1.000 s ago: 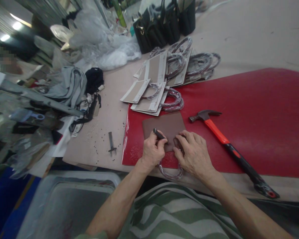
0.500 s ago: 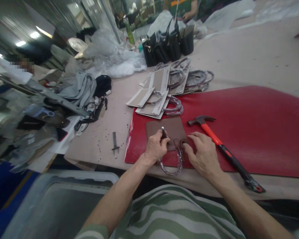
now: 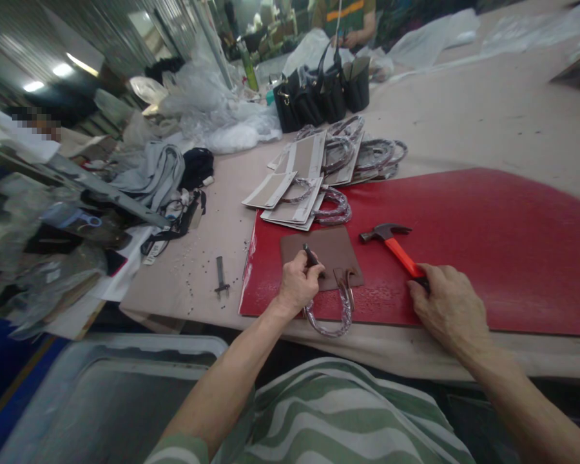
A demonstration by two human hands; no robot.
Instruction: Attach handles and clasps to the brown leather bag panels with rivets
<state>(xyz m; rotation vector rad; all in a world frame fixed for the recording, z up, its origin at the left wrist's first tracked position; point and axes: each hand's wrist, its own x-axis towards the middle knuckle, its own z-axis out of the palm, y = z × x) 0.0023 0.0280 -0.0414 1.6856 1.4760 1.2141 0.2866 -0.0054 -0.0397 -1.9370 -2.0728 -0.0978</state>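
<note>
My left hand point(image 3: 297, 280) is closed round a short dark punch point(image 3: 310, 253), held tilted over a brown leather panel point(image 3: 341, 248). The punch's lower end is hidden by my fingers. A looped handle point(image 3: 336, 333) in clear plastic wrap hangs from the panel's near edge. My right hand point(image 3: 447, 306) is wrapped round the black grip of a claw hammer point(image 3: 401, 254) with an orange-red shaft. The hammer's head lies just above the red board point(image 3: 488, 258) or on it; I cannot tell which. The panel lies flat on that board.
Several beige panels point(image 3: 290, 187) with wrapped handles are piled beyond the brown one. A metal pronged tool point(image 3: 220, 278) lies at left. Black bags point(image 3: 319, 93) stand at the back, near plastic sheeting point(image 3: 244, 122) and a person point(image 3: 350, 26). A grey bin point(image 3: 140, 341) is below the table's left edge.
My right hand has left the panel's edge, moved right and closed round the hammer's grip. The punch in my left hand now leans more, its top end turned dark toward me.
</note>
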